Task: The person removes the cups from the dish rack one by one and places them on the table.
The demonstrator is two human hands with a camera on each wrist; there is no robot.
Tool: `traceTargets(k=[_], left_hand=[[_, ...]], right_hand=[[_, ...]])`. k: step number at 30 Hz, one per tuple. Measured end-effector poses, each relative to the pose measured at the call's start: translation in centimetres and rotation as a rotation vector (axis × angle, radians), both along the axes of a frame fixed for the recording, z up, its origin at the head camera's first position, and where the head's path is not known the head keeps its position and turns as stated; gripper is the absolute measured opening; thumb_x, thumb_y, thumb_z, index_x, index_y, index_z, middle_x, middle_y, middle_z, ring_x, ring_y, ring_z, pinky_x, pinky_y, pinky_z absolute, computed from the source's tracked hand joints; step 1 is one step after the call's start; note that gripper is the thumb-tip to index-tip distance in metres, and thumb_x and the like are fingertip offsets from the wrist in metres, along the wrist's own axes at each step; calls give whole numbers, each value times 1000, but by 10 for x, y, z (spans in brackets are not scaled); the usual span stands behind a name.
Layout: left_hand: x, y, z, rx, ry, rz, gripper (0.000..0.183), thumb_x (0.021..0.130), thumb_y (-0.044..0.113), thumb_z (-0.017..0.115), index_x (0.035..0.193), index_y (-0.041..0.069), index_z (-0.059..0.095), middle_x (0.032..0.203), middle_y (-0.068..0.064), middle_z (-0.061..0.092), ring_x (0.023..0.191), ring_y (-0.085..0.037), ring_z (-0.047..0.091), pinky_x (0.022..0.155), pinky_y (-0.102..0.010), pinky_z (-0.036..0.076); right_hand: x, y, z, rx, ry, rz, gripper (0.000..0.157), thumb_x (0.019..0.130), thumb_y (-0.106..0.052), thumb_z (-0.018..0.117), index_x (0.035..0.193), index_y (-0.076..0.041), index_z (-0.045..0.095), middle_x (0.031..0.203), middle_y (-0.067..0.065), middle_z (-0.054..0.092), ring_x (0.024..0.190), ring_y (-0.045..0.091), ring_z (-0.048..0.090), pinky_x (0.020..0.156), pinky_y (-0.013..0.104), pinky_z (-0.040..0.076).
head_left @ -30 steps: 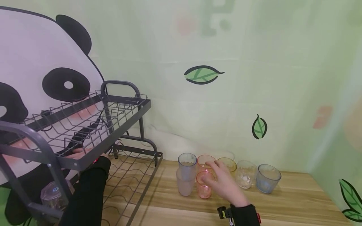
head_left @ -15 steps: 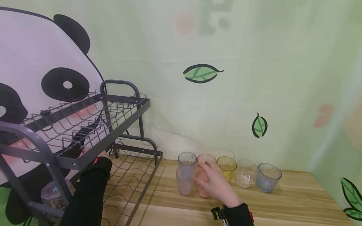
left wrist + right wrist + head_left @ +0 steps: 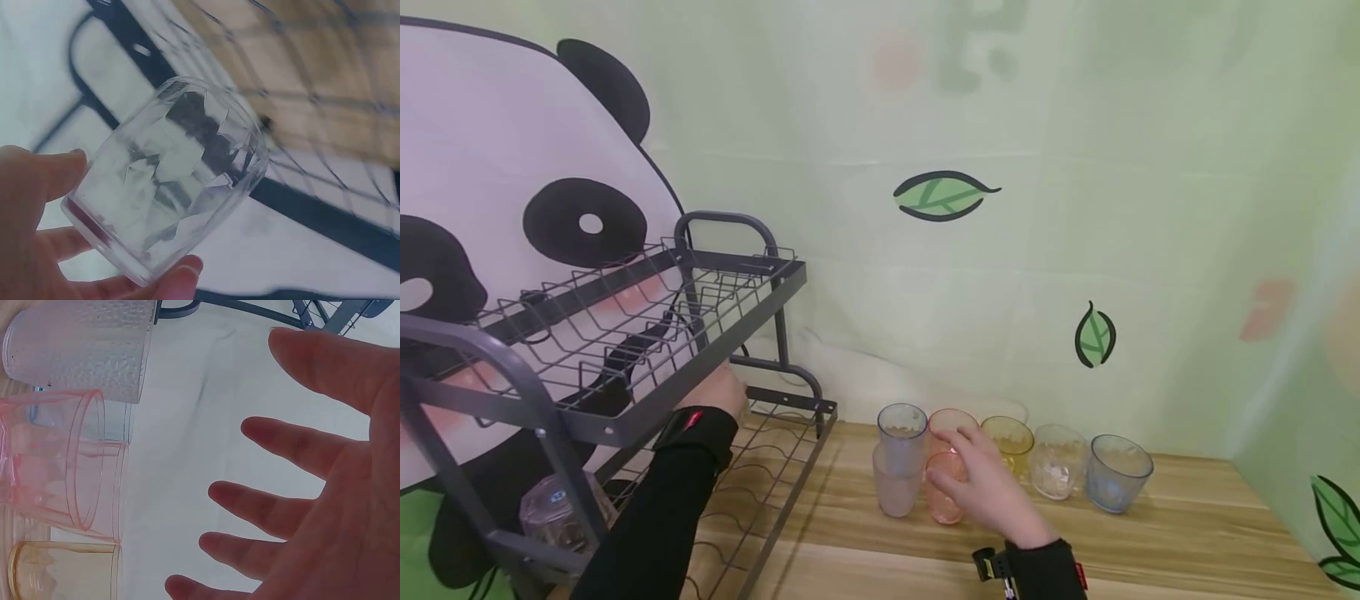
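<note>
My left hand (image 3: 718,392) is under the rack's upper shelf, partly covered by the shelf's front rail in the head view. In the left wrist view its thumb and fingers grip a clear faceted glass (image 3: 169,181) near one end, with the glass tilted. My right hand (image 3: 988,492) hovers by the front pink glass (image 3: 946,504), overlapping it in the head view. Its fingers are spread and relaxed, and the right wrist view shows nothing held, with the pink glass (image 3: 50,456) off to the side. A second pink glass (image 3: 953,418) stands just behind.
A dark two-tier wire rack (image 3: 715,342) fills the left, with a clear faceted container (image 3: 561,510) at its lower left. On the wooden table stand a frosted tumbler (image 3: 895,490), a blue-rimmed tumbler (image 3: 904,437), a yellow glass (image 3: 1017,458), a clear glass (image 3: 1058,462) and a blue glass (image 3: 1116,475).
My left hand has moved right, along beneath the upper shelf, and more of it shows. The right hand has shifted slightly left relative to the glasses and stays over the pink ones.
</note>
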State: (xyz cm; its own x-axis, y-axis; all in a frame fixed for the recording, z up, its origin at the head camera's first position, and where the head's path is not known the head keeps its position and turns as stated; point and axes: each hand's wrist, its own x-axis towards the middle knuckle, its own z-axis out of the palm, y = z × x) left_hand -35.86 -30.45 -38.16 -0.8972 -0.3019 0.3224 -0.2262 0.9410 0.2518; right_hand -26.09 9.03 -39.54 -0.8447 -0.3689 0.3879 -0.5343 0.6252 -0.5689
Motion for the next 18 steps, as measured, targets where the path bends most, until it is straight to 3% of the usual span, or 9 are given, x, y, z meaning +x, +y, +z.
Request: traceTargets(k=[2,3,5,9,13,18], left_hand=[[33,39,36,-39,-55,-35,53,96,27,62,135,-6,48,127,-33,52,111,-50,52,88,-61,46],[42,54,45,-3,-30,-20,55,97,29,61,137,-6,45,129,-35,49,110,-51,52,87,-62,45],[49,75,55,-79,-47,-54,53,99,34,57,133,-6,48,121,-38,51,94,-50,58,76,-59,49],[49,102,63,-71,-45,-147,54,101,39,51,137,-1,47,123,-37,48,85,-45,59,74,-55,47],[54,130,64,-51,32,-219,54,99,42,54,138,5,50,120,-30,52,84,-42,61,72,-56,49],[64,156,62,-103,94,-280,52,98,44,56,135,8,53,109,-25,55,75,-39,63,61,-51,51]], right_hand=[[-1,1,0,6,-11,-5,47,90,-23,71,132,-7,57,139,13,47,130,39,39,100,57,40],[-1,2,0,7,-16,-4,47,90,-23,71,132,-7,57,139,13,47,130,39,39,100,57,40],[-2,3,0,11,-20,-11,47,91,-23,70,133,-6,57,140,14,47,130,39,39,100,58,40],[-3,5,0,20,-7,-21,47,91,-22,70,133,-6,56,139,15,48,130,38,40,102,57,39],[-5,9,0,40,8,-28,47,92,-26,69,133,-7,56,137,14,50,129,36,41,101,56,40],[-6,11,-4,60,4,-47,49,92,-26,70,134,-6,56,137,14,50,130,37,40,101,56,40]])
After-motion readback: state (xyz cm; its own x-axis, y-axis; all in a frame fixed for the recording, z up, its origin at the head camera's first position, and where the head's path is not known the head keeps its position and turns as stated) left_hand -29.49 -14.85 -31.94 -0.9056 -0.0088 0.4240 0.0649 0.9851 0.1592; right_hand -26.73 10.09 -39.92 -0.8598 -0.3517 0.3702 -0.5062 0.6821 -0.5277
